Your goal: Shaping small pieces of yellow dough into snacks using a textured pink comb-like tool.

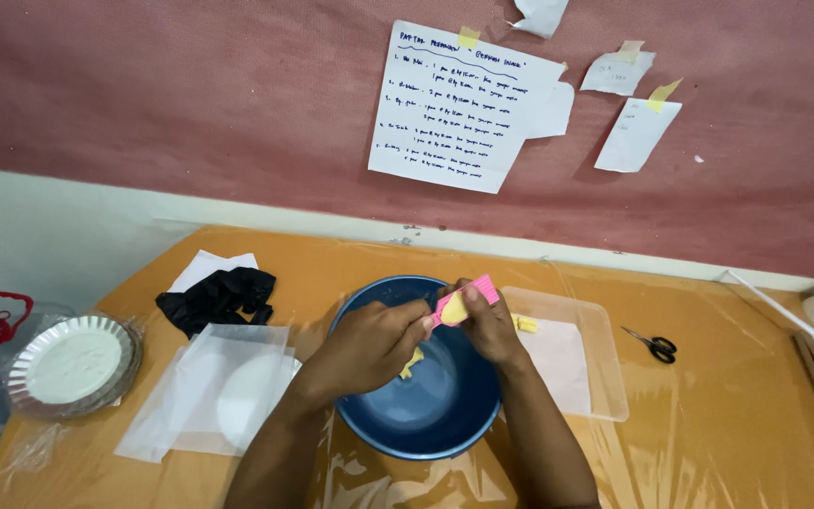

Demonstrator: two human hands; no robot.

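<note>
Over the blue bowl (426, 415) the left hand (369, 344) pinches yellow dough (454, 308) w/ fingertips; the right hand (487, 325) grips a pink ridged mould (468, 297) around it. One yellow piece (413, 363) lies inside the bowl, another (525, 324) in the clear tray (605, 377) right of the bowl. Scissors (654, 345) beyond the tray. Shaping seems early.
</note>
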